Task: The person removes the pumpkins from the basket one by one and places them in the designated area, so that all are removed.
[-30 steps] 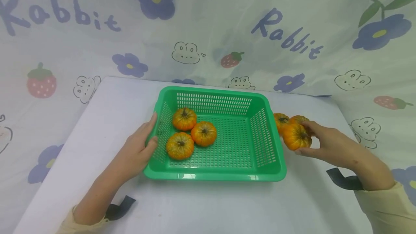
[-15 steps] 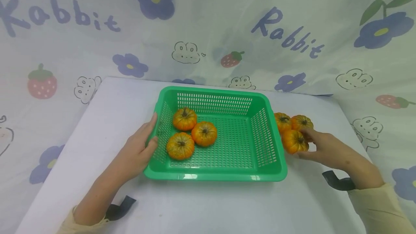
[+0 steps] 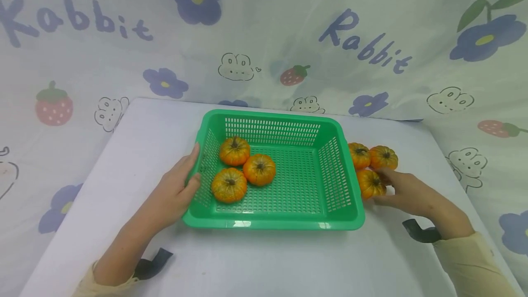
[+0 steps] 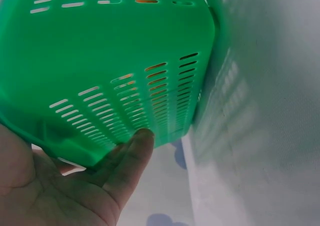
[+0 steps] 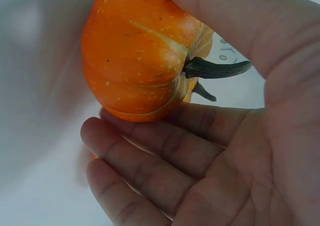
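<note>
Left hand (image 3: pixel 175 192) grips the rim of the green basket (image 3: pixel 272 222) at nine o'clock. Just outside three o'clock, the right hand (image 3: pixel 410 194) pinches a squat pumpkin (image 3: pixel 369 184): ribbed, orange, pale-flecked, its curved stem dark. Three pumpkins (image 3: pixel 259 170) sit inside toward nine; two others (image 3: pixel 384 157) stand beyond the pinched one, at eleven and one.

basket (image 3: pixel 272 223) open above, right half free, right wall (image 3: pixel 335 175) blocking outer pumpkins (image 3: pixel 383 157)
</note>
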Demonstrator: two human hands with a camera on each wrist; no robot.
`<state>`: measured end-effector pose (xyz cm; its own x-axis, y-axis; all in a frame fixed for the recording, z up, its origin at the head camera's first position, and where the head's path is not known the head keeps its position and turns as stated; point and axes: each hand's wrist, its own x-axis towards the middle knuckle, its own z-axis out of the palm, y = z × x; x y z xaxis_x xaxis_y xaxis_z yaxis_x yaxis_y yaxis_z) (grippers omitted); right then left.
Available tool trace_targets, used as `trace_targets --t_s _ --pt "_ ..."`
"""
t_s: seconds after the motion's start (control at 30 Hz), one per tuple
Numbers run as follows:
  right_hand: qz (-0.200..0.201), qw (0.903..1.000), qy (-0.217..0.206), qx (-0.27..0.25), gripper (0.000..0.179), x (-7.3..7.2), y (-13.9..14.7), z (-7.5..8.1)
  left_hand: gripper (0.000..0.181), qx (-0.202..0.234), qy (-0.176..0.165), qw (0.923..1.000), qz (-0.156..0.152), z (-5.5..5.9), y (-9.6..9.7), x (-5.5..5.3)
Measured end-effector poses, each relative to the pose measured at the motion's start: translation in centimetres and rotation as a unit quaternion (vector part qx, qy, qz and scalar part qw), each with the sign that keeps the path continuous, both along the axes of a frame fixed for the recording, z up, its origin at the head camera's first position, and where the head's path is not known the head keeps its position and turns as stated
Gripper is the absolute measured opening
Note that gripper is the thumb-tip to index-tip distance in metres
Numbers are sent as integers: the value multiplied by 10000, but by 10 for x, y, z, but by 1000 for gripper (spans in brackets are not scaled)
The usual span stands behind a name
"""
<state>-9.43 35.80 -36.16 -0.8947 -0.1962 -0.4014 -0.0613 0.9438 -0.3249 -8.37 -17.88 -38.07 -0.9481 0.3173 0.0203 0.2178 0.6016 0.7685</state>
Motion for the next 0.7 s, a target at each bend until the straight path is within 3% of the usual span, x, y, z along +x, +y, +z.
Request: trace_targets --t_s 0.7 --pt "-45 10000 -24 12 88 -1 -3 -7 68 47 37 10000 -37 3 0 1"
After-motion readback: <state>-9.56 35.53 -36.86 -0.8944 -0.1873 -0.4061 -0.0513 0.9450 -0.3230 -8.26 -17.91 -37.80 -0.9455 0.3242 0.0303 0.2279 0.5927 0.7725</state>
